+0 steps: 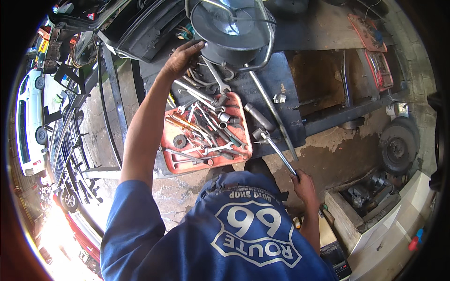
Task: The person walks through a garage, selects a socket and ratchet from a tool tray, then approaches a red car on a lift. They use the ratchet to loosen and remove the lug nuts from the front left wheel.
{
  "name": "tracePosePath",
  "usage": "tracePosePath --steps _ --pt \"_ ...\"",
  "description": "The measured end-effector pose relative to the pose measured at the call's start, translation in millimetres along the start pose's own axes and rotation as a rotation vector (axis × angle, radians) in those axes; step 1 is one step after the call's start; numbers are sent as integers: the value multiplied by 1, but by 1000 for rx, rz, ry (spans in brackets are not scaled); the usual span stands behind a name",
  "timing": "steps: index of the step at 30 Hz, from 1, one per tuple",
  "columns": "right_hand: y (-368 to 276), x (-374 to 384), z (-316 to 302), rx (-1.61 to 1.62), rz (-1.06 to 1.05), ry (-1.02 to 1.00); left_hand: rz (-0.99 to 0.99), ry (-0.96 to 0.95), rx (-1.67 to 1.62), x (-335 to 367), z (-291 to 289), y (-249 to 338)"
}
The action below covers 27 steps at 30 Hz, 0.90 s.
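My right hand (304, 187) is closed round the lower end of a long chrome socket wrench handle (280, 153). Its head lies up and to the left, over the bench edge beside the red tray. Farther off, my left hand (184, 58) reaches out with its fingers stretched to the side of a black round drum (229, 33) in a bent metal tube frame. I see nothing held in that hand. Below it, an open-end wrench (215, 76) leans among other tools. The red tray (167, 161) holds several wrenches, sockets and screwdrivers.
A long steel bar (272, 110) and a dark tube (259, 117) lie right of the tray. Beyond them is a frame opening (318, 79). A wheel (398, 145) and a box of metal parts (344, 210) stand at the right. Metal racks (70, 140) fill the left.
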State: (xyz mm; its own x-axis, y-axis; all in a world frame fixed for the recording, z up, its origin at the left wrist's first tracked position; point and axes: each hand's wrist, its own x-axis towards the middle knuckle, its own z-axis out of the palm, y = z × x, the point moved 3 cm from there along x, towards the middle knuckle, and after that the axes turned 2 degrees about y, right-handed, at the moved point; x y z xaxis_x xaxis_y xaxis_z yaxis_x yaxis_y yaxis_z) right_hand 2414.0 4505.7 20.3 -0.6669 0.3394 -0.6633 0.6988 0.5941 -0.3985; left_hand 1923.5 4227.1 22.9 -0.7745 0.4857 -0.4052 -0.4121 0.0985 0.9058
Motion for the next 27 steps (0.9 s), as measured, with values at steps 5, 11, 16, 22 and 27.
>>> tracePosePath --steps 5,11,16,22,27 --pt "5 11 -16 -6 -50 6 83 95 167 24 -16 -29" --pt "10 7 -42 16 49 -44 -397 666 1255 16 -76 -88" --pt "21 1 -47 4 56 -11 -511 511 1440 42 -73 -128" --pt "35 1 -48 -8 125 -43 -636 531 1443 70 -60 -152" --pt "34 2 -53 24 41 -42 -578 649 1292 59 -82 -162"
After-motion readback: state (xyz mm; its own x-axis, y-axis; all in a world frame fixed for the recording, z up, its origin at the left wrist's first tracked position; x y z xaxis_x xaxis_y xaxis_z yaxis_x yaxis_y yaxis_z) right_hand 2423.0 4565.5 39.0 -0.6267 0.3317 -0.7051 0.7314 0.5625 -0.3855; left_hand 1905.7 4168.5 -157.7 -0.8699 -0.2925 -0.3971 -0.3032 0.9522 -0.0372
